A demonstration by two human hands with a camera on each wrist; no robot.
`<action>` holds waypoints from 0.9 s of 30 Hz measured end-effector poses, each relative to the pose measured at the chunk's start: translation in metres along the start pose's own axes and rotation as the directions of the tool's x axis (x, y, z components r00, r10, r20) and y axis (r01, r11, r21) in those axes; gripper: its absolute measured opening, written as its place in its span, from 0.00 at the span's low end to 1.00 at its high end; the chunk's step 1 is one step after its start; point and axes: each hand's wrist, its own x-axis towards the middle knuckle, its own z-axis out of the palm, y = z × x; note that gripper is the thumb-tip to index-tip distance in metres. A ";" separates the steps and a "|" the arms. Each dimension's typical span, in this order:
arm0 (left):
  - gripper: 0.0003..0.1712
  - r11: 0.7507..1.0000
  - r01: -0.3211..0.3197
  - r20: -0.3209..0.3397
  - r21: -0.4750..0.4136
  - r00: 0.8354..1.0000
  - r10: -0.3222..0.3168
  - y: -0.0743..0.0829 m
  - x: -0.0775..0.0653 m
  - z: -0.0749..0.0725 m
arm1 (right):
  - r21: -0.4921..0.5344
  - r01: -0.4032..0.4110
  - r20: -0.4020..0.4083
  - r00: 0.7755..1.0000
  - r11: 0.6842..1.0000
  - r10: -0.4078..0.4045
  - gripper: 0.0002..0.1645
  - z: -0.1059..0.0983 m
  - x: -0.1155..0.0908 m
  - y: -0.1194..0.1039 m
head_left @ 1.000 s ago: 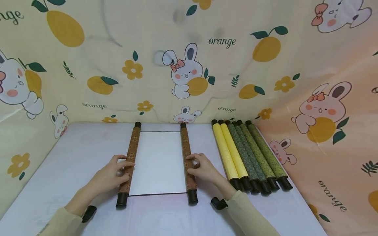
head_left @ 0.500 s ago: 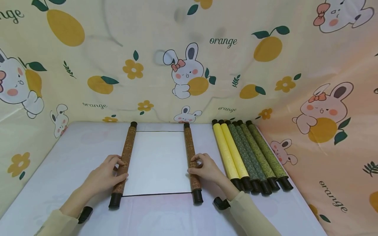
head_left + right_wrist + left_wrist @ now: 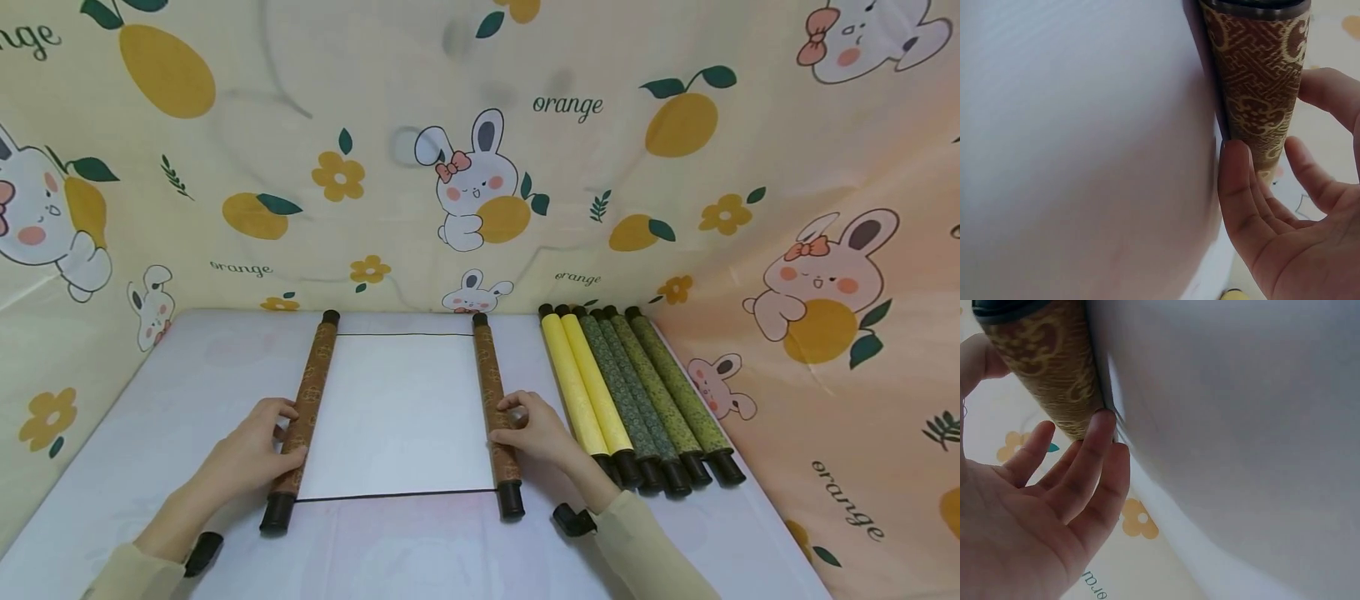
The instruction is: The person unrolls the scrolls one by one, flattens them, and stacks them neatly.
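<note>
A scroll lies partly unrolled on the table, its blank white sheet (image 3: 401, 417) spread between two brown patterned rolls with black end knobs. My left hand (image 3: 243, 454) grips the left roll (image 3: 315, 367), thumb on the near part and fingers farther up. On the other side, my right hand (image 3: 538, 432) holds the right roll (image 3: 489, 367) between thumb and fingers. Gold patterning shows on the left roll (image 3: 1054, 369) in the left wrist view, where fingertips (image 3: 1102, 425) touch its inner edge. The right wrist view has fingers curled around the right roll (image 3: 1257, 94) likewise.
Right of the scroll, rolled scrolls lie side by side: two yellow ones (image 3: 573, 383), dark green ones (image 3: 615, 383) and olive green ones (image 3: 675, 383). The white table (image 3: 405, 558) meets a cloth (image 3: 360, 83) printed with rabbits and oranges behind and at both sides.
Both rolls have moved apart, the left one leftward and the right one rightward, with my hands on them. More of the white sheet shows between them. The other scrolls stay put.
</note>
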 end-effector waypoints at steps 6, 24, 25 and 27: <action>0.32 0.999 -0.046 0.003 0.016 0.999 0.046 -0.004 -0.004 -0.008 | 0.024 0.009 0.008 1.000 1.000 -0.009 0.21 -0.005 -0.005 0.001; 0.22 0.995 -0.051 0.007 0.088 0.999 0.051 -0.021 -0.012 -0.018 | 0.052 -0.022 0.014 1.000 0.998 0.021 0.20 -0.016 -0.010 0.013; 0.22 0.995 -0.047 -0.001 0.093 0.999 0.048 -0.021 -0.012 -0.018 | 0.059 -0.021 0.014 1.000 0.998 0.021 0.22 -0.016 -0.010 0.014; 0.24 0.994 -0.039 -0.017 0.104 0.999 0.040 -0.022 -0.013 -0.019 | 0.063 -0.017 0.005 1.000 0.998 0.017 0.24 -0.016 -0.011 0.015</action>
